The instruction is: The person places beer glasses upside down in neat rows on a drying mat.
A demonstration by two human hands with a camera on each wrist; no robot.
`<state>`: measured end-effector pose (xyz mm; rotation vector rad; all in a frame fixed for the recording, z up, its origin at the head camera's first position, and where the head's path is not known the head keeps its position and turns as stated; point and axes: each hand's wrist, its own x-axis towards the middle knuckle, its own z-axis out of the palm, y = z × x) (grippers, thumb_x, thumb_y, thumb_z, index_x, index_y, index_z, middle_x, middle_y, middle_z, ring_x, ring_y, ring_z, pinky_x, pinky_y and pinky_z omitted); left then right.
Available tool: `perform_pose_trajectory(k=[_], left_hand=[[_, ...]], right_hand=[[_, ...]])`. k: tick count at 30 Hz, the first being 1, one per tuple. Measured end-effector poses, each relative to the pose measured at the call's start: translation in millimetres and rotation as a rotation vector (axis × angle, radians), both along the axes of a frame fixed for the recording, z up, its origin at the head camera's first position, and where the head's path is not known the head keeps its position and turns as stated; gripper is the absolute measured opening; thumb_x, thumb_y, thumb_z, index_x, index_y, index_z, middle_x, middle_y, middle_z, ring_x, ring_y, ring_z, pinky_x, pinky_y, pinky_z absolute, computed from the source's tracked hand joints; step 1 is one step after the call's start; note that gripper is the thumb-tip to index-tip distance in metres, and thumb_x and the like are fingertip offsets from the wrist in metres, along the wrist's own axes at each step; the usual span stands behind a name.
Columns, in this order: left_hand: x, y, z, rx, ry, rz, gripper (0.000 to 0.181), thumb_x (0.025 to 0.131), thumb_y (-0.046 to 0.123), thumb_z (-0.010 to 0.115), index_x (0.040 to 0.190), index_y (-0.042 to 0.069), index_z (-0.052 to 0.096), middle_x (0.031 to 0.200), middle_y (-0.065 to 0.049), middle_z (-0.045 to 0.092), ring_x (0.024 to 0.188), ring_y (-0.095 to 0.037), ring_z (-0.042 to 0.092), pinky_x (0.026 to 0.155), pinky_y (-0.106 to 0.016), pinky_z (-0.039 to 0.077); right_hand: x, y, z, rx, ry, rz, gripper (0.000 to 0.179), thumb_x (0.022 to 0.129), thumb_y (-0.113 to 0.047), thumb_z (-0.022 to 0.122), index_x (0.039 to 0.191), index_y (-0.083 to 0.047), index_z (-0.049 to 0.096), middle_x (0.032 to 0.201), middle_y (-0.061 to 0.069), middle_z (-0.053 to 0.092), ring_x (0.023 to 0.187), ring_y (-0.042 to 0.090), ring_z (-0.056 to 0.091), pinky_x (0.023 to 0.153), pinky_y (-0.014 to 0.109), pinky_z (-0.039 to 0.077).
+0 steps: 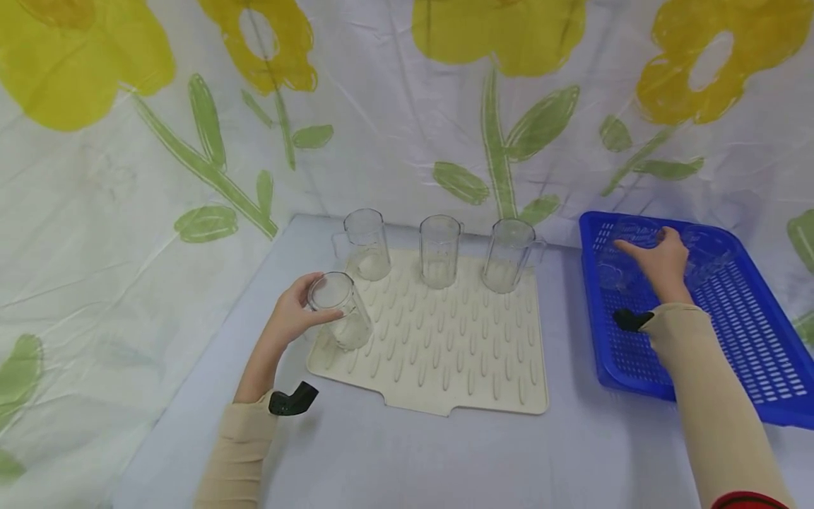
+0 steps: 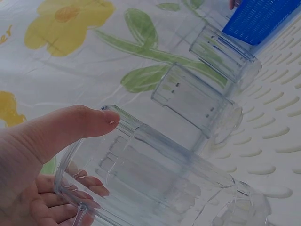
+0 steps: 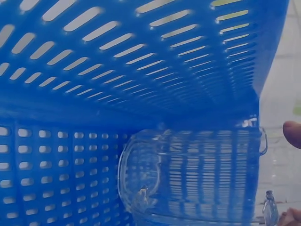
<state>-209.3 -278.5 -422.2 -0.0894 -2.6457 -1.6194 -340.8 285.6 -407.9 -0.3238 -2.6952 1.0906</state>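
While the left hand [image 1: 294, 312] has its grip clamped round the upper end of one clear mug [image 1: 351, 326] at the ribbed mat [image 1: 420, 392], right hand [image 1: 664, 265] is at the blue basket [image 1: 591, 297], grip apart, near a basket mug [image 3: 207, 179]. Mugs look light, rigid, likely slick and breakable; hold round the body, gently.

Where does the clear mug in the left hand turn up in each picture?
Head: the clear mug is left of centre, in the left hand.
Left wrist: large, across the bottom.
Right wrist: not in it.
Shared landmark: the blue basket, right in head, top right in left wrist, filling most of right wrist.
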Motion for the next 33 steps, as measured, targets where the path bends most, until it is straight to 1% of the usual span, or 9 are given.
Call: perform_pose_trajectory(k=[3,5,9,13,17,22,27,30,33], left_hand=[[0.5,0.4,0.8,0.001,0.004,0.0,0.079,0.07,0.011,0.077,0.133,-0.006,0.032,0.135,-0.023,0.032,0.128,-0.031,0.024,0.101,-0.04,0.024],[0.5,0.4,1.2,-0.001,0.003,0.0,0.079,0.069,0.011,0.077,0.133,-0.006,0.032,0.135,-0.023,0.032,0.128,-0.032,0.024,0.101,-0.04,0.024],[0.1,-0.4,2.3,0.006,-0.008,-0.005,0.079,0.07,0.01,0.076,0.133,-0.006,0.031,0.136,-0.023,0.031,0.128,-0.032,0.022,0.102,-0.04,0.023],[-0.4,-0.5,3.9,0.011,-0.011,-0.016,0.079,0.071,0.011,0.075,0.134,-0.006,0.03,0.137,-0.023,0.029,0.129,-0.032,0.019,0.103,-0.04,0.021],[0.7,0.3,4.7,0.008,0.006,-0.029,0.081,0.07,0.016,0.077,0.133,-0.007,0.031,0.136,-0.024,0.029,0.129,-0.033,0.019,0.102,-0.041,0.021],[0.8,0.2,3.8,0.007,0.037,-0.024,0.084,0.068,0.024,0.078,0.132,-0.007,0.033,0.134,-0.025,0.032,0.127,-0.035,0.023,0.101,-0.042,0.024],[-1.6,-1.1,3.1,-0.001,0.006,-0.016,0.081,0.07,0.015,0.076,0.133,-0.007,0.031,0.137,-0.023,0.029,0.129,-0.032,0.02,0.102,-0.039,0.022],[-2.7,-1.9,2.1,0.002,-0.01,-0.016,0.081,0.07,0.011,0.076,0.134,-0.007,0.03,0.138,-0.024,0.028,0.129,-0.032,0.019,0.103,-0.039,0.02],[-2.8,-2.1,3.1,0.007,-0.017,-0.016,0.081,0.071,0.011,0.076,0.134,-0.007,0.029,0.138,-0.024,0.027,0.129,-0.032,0.019,0.103,-0.039,0.021]], right_hand=[[-0.4,0.9,1.4,-0.003,-0.012,-0.006,0.098,0.077,-0.051,0.061,0.137,0.01,0.015,0.133,0.032,0.027,0.119,0.046,0.027,0.093,0.055,0.028],[-6.7,7.3,-4.9,-0.011,-0.011,-0.017,0.099,0.075,-0.053,0.062,0.137,0.009,0.017,0.131,0.032,0.028,0.118,0.045,0.028,0.091,0.056,0.029],[-37.1,38.8,-41.1,-0.015,-0.008,-0.064,0.105,0.066,-0.062,0.063,0.14,0.0,0.02,0.132,0.024,0.032,0.116,0.039,0.031,0.084,0.053,0.035],[-71.9,74.4,-82.5,-0.026,0.034,-0.085,0.11,0.06,-0.068,0.064,0.143,-0.012,0.018,0.136,0.016,0.031,0.12,0.033,0.031,0.091,0.051,0.032],[-91.5,91.1,-98.9,-0.03,0.061,-0.084,0.109,0.059,-0.068,0.064,0.143,-0.019,0.016,0.14,0.012,0.028,0.123,0.031,0.029,0.092,0.051,0.031],[-96.7,94.1,-94.1,-0.03,0.073,-0.085,0.109,0.059,-0.068,0.064,0.144,-0.025,0.012,0.142,0.009,0.025,0.124,0.029,0.028,0.093,0.051,0.031],[-95.6,97.4,-85.7,-0.004,0.083,-0.104,0.105,0.059,-0.067,0.064,0.143,-0.025,0.016,0.14,0.009,0.029,0.122,0.029,0.03,0.092,0.05,0.032],[-90.4,98.4,-77.6,-0.018,0.077,-0.113,0.102,0.061,-0.063,0.067,0.142,-0.025,0.018,0.14,0.006,0.029,0.124,0.026,0.029,0.094,0.048,0.031],[-73.2,89.2,-56.0,-0.072,0.079,-0.124,0.099,0.062,-0.057,0.071,0.141,-0.026,0.021,0.139,0.001,0.031,0.125,0.021,0.028,0.096,0.043,0.03]])
